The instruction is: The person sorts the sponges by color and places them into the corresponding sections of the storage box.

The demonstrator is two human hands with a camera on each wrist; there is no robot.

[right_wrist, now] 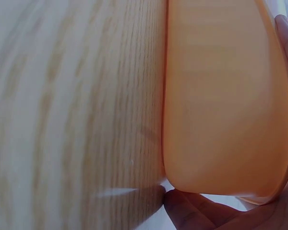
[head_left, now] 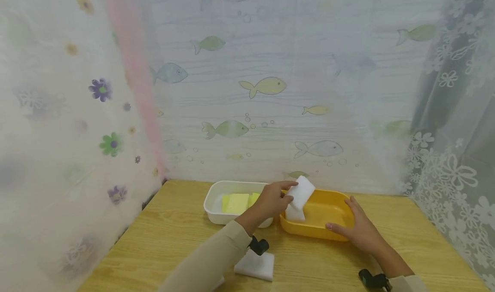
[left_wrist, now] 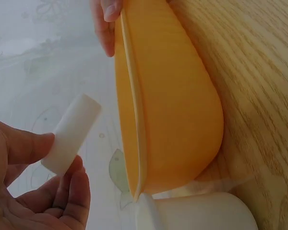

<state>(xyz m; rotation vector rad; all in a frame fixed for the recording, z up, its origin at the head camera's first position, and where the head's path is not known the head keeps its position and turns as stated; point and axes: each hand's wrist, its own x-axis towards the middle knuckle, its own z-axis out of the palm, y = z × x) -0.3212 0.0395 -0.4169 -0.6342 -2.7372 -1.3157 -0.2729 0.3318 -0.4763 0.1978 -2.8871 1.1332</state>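
My left hand (head_left: pixel 272 199) pinches a white sponge (head_left: pixel 303 192) between thumb and fingers, above the left end of an orange tub (head_left: pixel 317 232). The left wrist view shows the same sponge (left_wrist: pixel 71 134) edge-on, clear of the tub's rim. Inside the tub at its left end is another white sponge (head_left: pixel 295 214), partly covered by the held one. At the tub's right end, my right hand (head_left: pixel 361 229) grips the wall, thumb at the front rim and fingers round the end. In the right wrist view, fingertips (right_wrist: pixel 187 211) press the tub's end.
Left of the orange tub stands a white tub (head_left: pixel 214 217) with several yellow sponges (head_left: pixel 236 203). A white sponge (head_left: pixel 255 265) lies on the wooden table (head_left: pixel 309 266) nearer me; the left sleeve partly hides another white piece (head_left: pixel 219 282). A fish-patterned curtain (head_left: pixel 270 111) hangs behind.
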